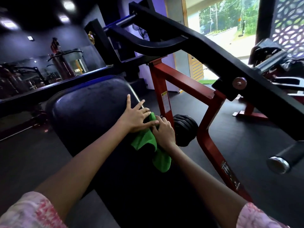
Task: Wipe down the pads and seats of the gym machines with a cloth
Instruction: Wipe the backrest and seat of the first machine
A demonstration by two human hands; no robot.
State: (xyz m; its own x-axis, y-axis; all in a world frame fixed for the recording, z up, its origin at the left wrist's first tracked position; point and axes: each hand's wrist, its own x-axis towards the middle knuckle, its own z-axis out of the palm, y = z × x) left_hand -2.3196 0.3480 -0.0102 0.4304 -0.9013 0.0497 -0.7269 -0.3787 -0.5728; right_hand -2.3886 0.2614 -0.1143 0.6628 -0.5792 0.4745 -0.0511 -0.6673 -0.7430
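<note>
A dark padded bench pad of a gym machine stretches from the middle of the view down toward me. A green cloth lies bunched on the pad's right edge. My left hand lies flat with fingers spread on the pad, its fingertips over the top of the cloth. My right hand grips the cloth from the right side, fingers curled into it.
A red steel frame stands right of the pad, with a black lever arm crossing overhead and a chrome-capped handle at right. A black roller sits beside the cloth. Other machines stand at left and far right.
</note>
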